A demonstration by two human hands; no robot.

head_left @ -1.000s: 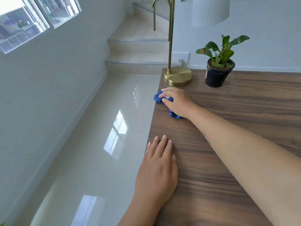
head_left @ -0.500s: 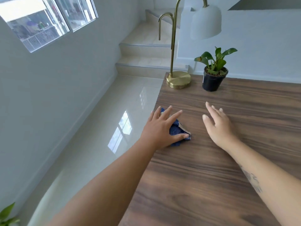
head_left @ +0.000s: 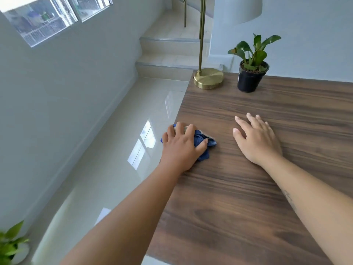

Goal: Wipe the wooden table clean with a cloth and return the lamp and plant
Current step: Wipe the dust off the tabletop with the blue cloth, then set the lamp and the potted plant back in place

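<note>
My left grip (head_left: 181, 150) is clutching the cloth (head_left: 201, 143) at the table (head_left: 248, 207) edge; my spread right grip (head_left: 257, 142) is resting seemingly nearer the plant (head_left: 250, 78).

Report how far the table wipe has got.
Done, it seems: lamp and plant stand at the far corner of the table. In hand: the left hand grips the cloth at its left edge, right hand flat beside it. Left: I cannot tell how much wood is wiped; the cloth is not yet put away.
</note>
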